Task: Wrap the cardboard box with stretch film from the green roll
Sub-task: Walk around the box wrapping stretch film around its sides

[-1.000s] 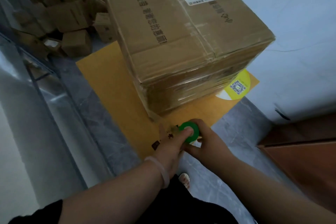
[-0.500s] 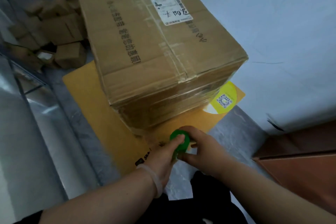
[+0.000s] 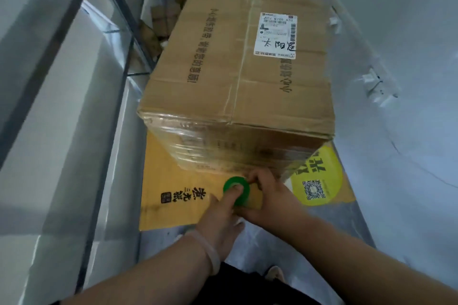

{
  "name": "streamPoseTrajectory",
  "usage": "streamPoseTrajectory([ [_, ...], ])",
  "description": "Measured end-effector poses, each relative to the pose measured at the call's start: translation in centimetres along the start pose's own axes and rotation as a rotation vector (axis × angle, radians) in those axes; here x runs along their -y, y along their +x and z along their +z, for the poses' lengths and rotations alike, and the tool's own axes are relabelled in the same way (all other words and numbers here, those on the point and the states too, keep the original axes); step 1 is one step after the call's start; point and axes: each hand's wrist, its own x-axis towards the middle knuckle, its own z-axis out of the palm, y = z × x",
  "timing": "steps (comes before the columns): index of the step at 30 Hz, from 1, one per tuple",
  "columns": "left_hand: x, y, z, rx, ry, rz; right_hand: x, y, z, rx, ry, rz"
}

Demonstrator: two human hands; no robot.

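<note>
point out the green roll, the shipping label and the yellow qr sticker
green roll point(image 3: 229, 183), head view, upper left of its rim
shipping label point(image 3: 275, 35), head view, its middle
yellow qr sticker point(image 3: 319, 175), head view, just above the code

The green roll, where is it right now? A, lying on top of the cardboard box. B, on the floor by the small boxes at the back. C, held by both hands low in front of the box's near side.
C: the left hand and the right hand both hold the green roll, low in front of the near face of the cardboard box.
</note>
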Motion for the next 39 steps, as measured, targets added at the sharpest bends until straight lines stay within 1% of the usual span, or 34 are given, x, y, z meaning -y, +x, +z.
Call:
streamPoseTrajectory([
  [3,0.8,-0.9,0.5,-0.073,-0.070,0.039,-1.2,-0.5,-0.9,0.101,0.065,-0.096],
  [6,0.8,-1.3,1.3,-0.061,-0.027,0.059,-1.8,-0.1,-1.9,0.163,0.057,-0.159],
  [9,0.4,-0.5,1.3,-0.029,-0.005,0.048,-2.1,0.7,-2.1,0.160,-0.016,-0.244],
  [13,0.6,0.7,1.5,0.045,0.008,0.070,-2.5,1.1,-2.1,0.190,0.013,-0.155],
  [16,1.1,1.0,1.8,0.051,0.000,0.090,-2.9,1.3,-2.6,0.146,-0.059,-0.182],
  [18,1.2,0.8,2.2,0.035,-0.009,0.086,-2.8,1.5,-3.2,0.180,-0.031,-0.197],
  [20,1.3,0.6,2.9,0.013,-0.044,0.096,-2.9,2.0,-3.8,0.261,0.032,-0.247],
  [22,1.6,0.6,3.9,0.006,-0.104,0.120,-3.5,2.7,-4.8,0.406,0.072,-0.268],
  [24,2.3,0.4,5.1,-0.005,-0.148,0.151,-4.2,3.3,-5.9,0.574,0.123,-0.217],
  [26,3.3,-0.1,6.2,-0.046,-0.193,0.166,-4.9,3.5,-6.9,0.668,0.149,-0.204],
  [30,5.2,-0.7,8.3,-0.121,-0.253,0.179,-6.6,3.5,-9.1,0.754,0.118,-0.274],
  [33,6.3,-1.3,10.7,-0.201,-0.214,0.203,-8.3,3.4,-10.5,0.815,0.022,-0.353],
  [35,7.0,-1.2,12.0,-0.249,-0.174,0.238,-9.5,3.3,-11.4,0.851,0.004,-0.353],
  [37,7.6,-1.1,13.1,-0.255,-0.168,0.260,-10.4,3.4,-12.4,0.859,0.005,-0.324],
  [39,8.0,-1.2,14.5,-0.212,-0.249,0.238,-11.1,3.8,-13.4,0.849,-0.005,-0.312],
])
